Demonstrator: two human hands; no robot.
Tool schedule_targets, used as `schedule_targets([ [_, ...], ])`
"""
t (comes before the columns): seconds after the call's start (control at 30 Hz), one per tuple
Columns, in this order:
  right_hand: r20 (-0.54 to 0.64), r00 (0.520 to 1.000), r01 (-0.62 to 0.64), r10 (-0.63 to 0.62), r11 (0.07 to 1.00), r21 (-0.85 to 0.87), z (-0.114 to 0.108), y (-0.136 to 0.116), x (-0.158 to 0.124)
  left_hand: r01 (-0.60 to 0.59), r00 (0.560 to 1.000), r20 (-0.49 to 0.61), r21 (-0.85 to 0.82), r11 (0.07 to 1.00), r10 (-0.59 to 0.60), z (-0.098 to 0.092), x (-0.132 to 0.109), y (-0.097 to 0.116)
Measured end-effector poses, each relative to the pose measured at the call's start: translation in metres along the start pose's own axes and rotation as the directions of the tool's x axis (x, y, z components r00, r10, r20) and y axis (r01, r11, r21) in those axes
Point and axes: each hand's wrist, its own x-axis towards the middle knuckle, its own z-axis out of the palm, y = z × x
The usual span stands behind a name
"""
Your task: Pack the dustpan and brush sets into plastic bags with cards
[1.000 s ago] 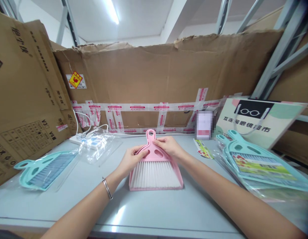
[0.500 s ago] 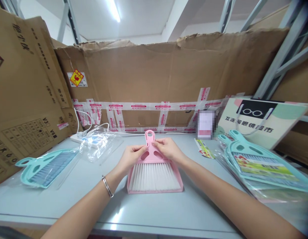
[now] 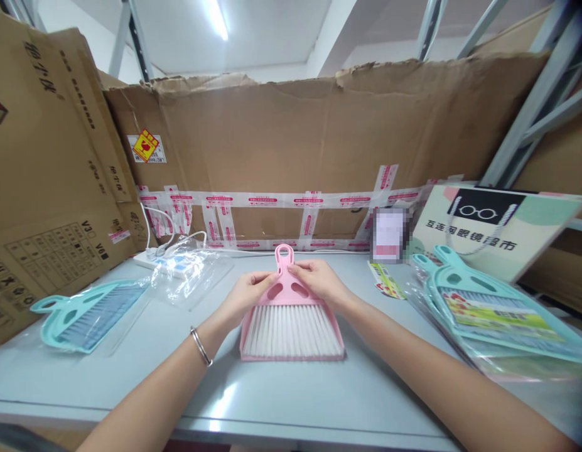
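A pink hand brush [image 3: 291, 329] with white bristles lies nested on a pink dustpan [image 3: 338, 347] at the middle of the table, handles pointing away from me. My left hand [image 3: 250, 292] pinches the left side of the set just below the handle, thumb on top. On the other side, my right hand [image 3: 316, 279] grips the same neck with thumb and fingers. Fingertips underneath are hidden. The dustpan's front edge faces me.
A bagged turquoise dustpan set [image 3: 78, 326] lies at left, and bagged turquoise sets [image 3: 502, 314] at right before a paper bag [image 3: 488, 232]. Behind are a power strip [image 3: 177, 263] under clear plastic, a printed card [image 3: 386, 280], a blurred-out phone-like object [image 3: 389, 235] and a large carton [image 3: 281, 138].
The brush and dustpan have shifted very slightly away from me, with both hands keeping their hold. Little else differs.
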Motion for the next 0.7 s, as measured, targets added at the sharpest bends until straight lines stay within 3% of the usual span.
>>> schedule_targets([
  [0.07,-0.011,1.0,0.029,-0.029,0.999,0.015,-0.002,0.002,0.003,0.038,0.988,0.149,0.002,0.999,-0.038,-0.004,0.0,0.0],
  [0.13,0.0,0.999,0.044,-0.044,0.998,-0.047,-0.007,0.003,0.007,0.081,0.972,0.221,-0.01,0.997,-0.076,-0.008,-0.001,0.0],
  [0.2,0.007,0.999,0.041,-0.04,0.963,-0.268,-0.018,0.003,0.011,0.1,0.981,0.17,-0.025,0.995,-0.094,-0.012,-0.001,0.001],
  [0.3,-0.072,0.997,-0.038,-0.005,0.81,-0.585,-0.046,0.014,0.01,0.078,0.997,0.023,-0.036,0.996,-0.078,-0.015,0.001,0.003],
  [0.37,-0.164,0.984,-0.158,0.061,0.713,-0.683,-0.07,0.028,0.004,0.06,0.997,-0.053,-0.027,0.998,-0.061,-0.015,0.002,0.004],
  [0.47,-0.289,0.934,-0.356,0.209,0.494,-0.793,-0.098,0.052,-0.011,0.032,0.995,-0.089,-0.024,0.999,-0.034,-0.015,0.003,0.004],
  [0.57,-0.307,0.891,-0.424,0.335,0.371,-0.826,-0.104,0.061,-0.027,0.027,0.996,-0.087,-0.023,0.999,-0.029,-0.013,0.002,0.004],
  [0.7,-0.193,0.892,-0.349,0.409,0.351,-0.869,-0.092,0.046,-0.041,0.023,0.997,-0.08,-0.014,1.0,-0.024,-0.012,0.002,0.005],
])
